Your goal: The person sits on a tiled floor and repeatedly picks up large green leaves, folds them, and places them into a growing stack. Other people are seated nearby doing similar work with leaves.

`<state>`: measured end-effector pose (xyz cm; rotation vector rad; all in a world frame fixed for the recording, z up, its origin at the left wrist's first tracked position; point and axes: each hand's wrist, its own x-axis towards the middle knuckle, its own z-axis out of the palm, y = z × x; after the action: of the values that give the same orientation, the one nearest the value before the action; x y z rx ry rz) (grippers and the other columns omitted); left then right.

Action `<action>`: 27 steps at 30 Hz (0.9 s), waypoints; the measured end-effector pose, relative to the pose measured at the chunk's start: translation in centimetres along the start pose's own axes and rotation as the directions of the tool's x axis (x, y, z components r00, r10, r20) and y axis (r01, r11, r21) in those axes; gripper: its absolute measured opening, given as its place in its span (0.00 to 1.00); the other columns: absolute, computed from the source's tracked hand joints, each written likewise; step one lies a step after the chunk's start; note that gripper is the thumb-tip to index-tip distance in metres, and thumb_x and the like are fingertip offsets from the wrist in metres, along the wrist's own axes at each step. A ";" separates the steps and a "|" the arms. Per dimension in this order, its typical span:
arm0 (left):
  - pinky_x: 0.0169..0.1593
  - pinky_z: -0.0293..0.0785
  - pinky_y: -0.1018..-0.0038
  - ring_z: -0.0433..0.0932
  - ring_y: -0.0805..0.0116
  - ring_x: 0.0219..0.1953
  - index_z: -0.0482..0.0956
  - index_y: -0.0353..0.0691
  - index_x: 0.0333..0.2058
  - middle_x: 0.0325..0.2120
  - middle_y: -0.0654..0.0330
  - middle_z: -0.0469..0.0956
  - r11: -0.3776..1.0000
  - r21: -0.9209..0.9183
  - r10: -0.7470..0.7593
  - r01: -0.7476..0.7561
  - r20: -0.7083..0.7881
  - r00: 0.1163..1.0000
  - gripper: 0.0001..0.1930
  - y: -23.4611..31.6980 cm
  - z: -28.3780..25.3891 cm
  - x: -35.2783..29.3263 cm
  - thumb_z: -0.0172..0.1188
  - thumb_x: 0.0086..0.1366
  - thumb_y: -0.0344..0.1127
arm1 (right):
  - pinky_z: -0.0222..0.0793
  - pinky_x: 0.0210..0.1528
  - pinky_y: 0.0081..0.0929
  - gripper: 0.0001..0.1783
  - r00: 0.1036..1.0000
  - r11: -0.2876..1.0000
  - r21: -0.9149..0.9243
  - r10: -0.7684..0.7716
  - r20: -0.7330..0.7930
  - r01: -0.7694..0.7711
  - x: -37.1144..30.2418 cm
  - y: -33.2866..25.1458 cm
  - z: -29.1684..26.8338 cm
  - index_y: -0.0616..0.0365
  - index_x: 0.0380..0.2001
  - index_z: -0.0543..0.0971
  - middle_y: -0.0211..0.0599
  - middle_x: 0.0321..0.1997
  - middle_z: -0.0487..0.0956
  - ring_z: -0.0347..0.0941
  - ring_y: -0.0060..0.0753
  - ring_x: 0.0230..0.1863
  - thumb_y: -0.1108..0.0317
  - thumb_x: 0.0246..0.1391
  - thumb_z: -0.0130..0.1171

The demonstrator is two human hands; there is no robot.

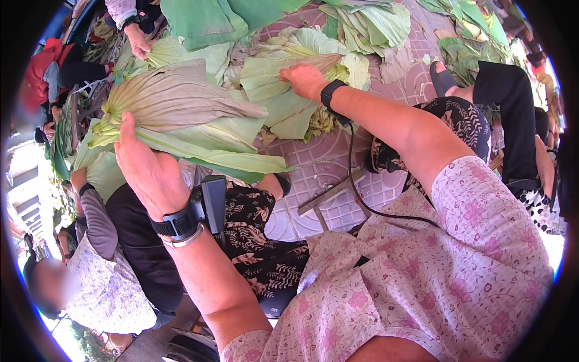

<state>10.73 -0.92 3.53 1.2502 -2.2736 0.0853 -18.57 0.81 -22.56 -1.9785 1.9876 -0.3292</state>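
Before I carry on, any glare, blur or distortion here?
Head view: white glare at the left edge; fisheye bending toward the black rim; a blurred patch on the co-worker at lower left; left hand, right hand and leaves look fairly sharp.

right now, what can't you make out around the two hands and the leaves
- Left hand, head view: the leaf bundle hides most of its fingers.
- Right hand, head view: its own back hides how its fingers meet the pale leaf.
- Large green leaves, head view: cut off by the upper edge.
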 end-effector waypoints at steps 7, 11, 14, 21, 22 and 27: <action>0.58 0.63 0.58 0.70 0.39 0.51 0.67 0.24 0.56 0.46 0.37 0.73 0.992 -0.111 -0.057 0.058 0.011 0.998 0.28 0.9 0.5 0.6 0.48 0.52 0.19 | 0.74 0.44 0.42 0.13 0.989 0.971 -0.186 -0.148 0.008 0.147 -0.5 1.5 1.5 0.55 0.37 0.78 0.42 0.39 0.79 0.76 0.49 0.46 0.76 0.44 0.57; 0.57 0.64 0.59 0.71 0.42 0.50 0.67 0.25 0.56 0.47 0.37 0.72 0.999 -0.040 0.004 -0.004 0.012 1.000 0.27 0.6 0.7 0.5 0.48 0.54 0.19 | 0.74 0.43 0.41 0.14 0.974 0.953 -0.204 -0.224 0.016 0.223 -0.4 1.3 1.3 0.56 0.36 0.79 0.42 0.38 0.80 0.77 0.47 0.44 0.76 0.42 0.58; 0.56 0.66 0.63 0.72 0.50 0.50 0.68 0.26 0.55 0.48 0.43 0.73 0.997 0.018 0.070 -0.070 0.008 0.997 0.23 0.6 0.7 0.4 0.53 0.60 0.25 | 0.75 0.41 0.40 0.13 0.983 0.969 -0.167 -0.185 -0.011 0.180 -0.4 0.9 0.6 0.57 0.36 0.79 0.42 0.35 0.80 0.78 0.46 0.42 0.76 0.42 0.58; 0.58 0.65 0.64 0.71 0.50 0.52 0.67 0.26 0.55 0.50 0.42 0.72 0.201 -0.855 -0.642 0.478 0.254 0.723 0.26 4.3 1.7 2.8 0.49 0.56 0.27 | 0.71 0.45 0.40 0.09 0.978 0.951 -0.240 -0.167 0.125 0.193 0.0 -0.9 1.2 0.54 0.30 0.82 0.39 0.37 0.82 0.78 0.45 0.42 0.63 0.48 0.60; 0.56 0.67 0.65 0.72 0.56 0.51 0.68 0.29 0.54 0.50 0.48 0.72 0.190 -0.849 -0.621 0.493 0.285 0.730 0.23 3.6 1.4 2.4 0.53 0.61 0.33 | 0.71 0.45 0.40 0.09 0.981 0.956 -0.233 -0.154 0.117 0.178 -0.4 -1.2 1.3 0.53 0.30 0.82 0.39 0.36 0.82 0.78 0.45 0.41 0.61 0.49 0.60; 0.54 0.70 0.66 0.73 0.62 0.50 0.68 0.31 0.53 0.50 0.52 0.72 0.311 -0.815 -0.530 0.489 0.278 0.801 0.21 2.5 1.7 2.0 0.57 0.67 0.39 | 0.71 0.48 0.42 0.13 0.976 0.999 -0.026 -0.020 0.218 0.026 -2.0 -1.9 0.2 0.57 0.32 0.81 0.45 0.41 0.79 0.75 0.49 0.46 0.58 0.52 0.60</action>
<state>7.21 -1.51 3.56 1.2386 -1.3374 -1.1426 -16.79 2.74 -21.90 -1.9629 1.8421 -0.0846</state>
